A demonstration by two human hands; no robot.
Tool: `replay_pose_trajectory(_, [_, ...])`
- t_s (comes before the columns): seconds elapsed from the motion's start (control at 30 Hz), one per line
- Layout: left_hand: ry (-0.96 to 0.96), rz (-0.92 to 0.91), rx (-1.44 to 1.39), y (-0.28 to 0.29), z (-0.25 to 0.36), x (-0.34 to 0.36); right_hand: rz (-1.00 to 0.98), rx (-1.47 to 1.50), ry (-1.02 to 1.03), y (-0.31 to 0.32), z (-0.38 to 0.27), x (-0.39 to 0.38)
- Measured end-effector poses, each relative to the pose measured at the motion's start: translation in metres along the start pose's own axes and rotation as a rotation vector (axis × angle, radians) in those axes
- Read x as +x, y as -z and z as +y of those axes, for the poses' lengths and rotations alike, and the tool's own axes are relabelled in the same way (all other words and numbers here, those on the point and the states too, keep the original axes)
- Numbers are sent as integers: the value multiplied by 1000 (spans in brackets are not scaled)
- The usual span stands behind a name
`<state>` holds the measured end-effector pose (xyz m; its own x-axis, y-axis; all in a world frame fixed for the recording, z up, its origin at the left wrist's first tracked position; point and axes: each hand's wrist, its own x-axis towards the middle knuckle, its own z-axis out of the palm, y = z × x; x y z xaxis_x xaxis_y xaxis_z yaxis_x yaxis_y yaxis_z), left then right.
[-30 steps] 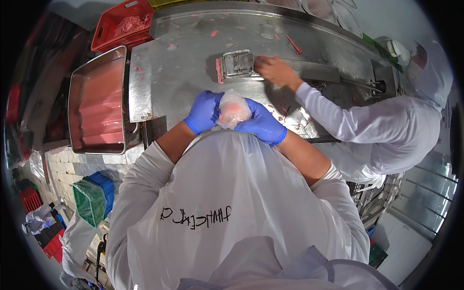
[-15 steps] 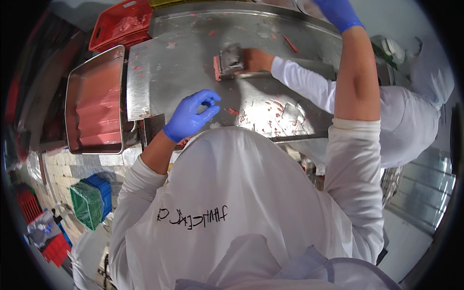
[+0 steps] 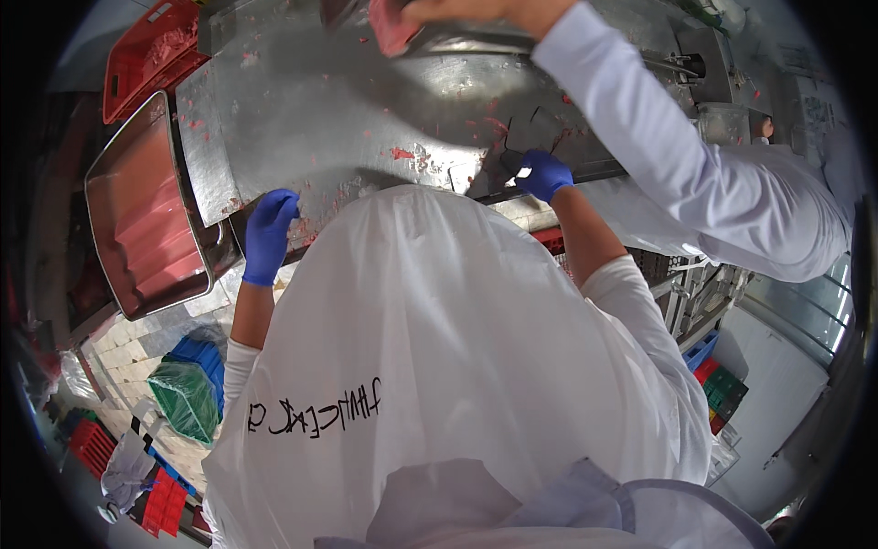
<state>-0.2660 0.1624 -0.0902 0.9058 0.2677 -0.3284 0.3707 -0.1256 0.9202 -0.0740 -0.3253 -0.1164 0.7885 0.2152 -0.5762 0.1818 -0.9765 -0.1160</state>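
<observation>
My left hand (image 3: pixel 268 238), in a blue glove, is at the front left edge of the steel table (image 3: pixel 274 119). Its fingers are curled together, and nothing shows in them. At the table's front edge on the right, my right hand (image 3: pixel 547 176), also in a blue glove, has its fingers curled round something small and pale that I cannot make out. Red meat scraps (image 3: pixel 401 154) lie between my hands. At the far side, a co-worker's bare hand (image 3: pixel 476 11) touches a pink slab of meat (image 3: pixel 393 27).
Left of the table stands a deep metal tray (image 3: pixel 99 215) with pink meat in it. A red crate (image 3: pixel 114 82) with scraps is behind it. A green bin (image 3: pixel 178 395) stands on the floor. The co-worker's white sleeve (image 3: pixel 640 119) reaches across from the right.
My right hand has come down from the upper right to the table's front edge. My left hand has drawn back left and closed. The co-worker's hand appears farther up in view.
</observation>
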Motion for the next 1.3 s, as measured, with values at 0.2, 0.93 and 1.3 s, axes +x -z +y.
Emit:
replay_pose_trajectory(0.2, [-325, -144, 363, -25, 40, 17, 25, -93, 421, -21, -75, 9])
replay_pose_trajectory(0.93, [-174, -86, 319, 8, -20, -24, -220, 1306, 576, 244, -177, 60])
replay_pose_trajectory(1.3, [26, -311, 459, -54, 41, 12, 27, -66, 95, 34, 5, 55])
